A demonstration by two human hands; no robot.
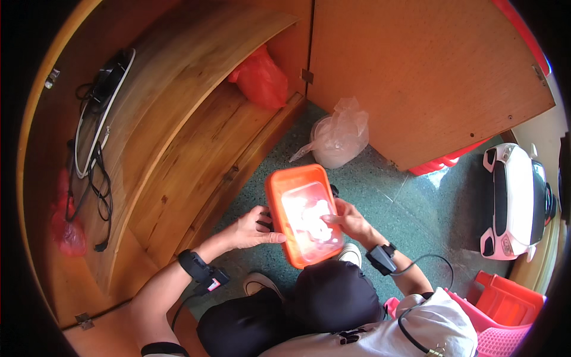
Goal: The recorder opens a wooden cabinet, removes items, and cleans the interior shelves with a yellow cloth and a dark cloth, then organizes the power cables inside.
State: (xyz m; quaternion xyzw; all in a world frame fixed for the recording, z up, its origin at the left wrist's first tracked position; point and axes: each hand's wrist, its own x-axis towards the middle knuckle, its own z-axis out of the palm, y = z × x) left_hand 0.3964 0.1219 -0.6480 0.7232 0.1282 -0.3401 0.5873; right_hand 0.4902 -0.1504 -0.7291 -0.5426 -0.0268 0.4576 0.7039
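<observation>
Both my hands hold an orange plastic container (296,176) above my knees, tilted so that I look into it. My left hand (247,230) grips its left side, with the thumb over the near left rim. On the right side, my right hand (354,221) holds the wall, and its thumb reaches over the rim toward the inside. Within the container lies a clear plastic piece (296,201), perhaps a smaller box or lid. Strong glare whites out its middle, so the contents cannot be made out.
An open wooden cabinet (178,174) on the left holds a red plastic bag (261,80) and coiled cables (100,147). Its door (415,80) stands open. On the floor sit a clear bag with a white tub (337,138), a white toy car (515,201) and a pink basket (504,339).
</observation>
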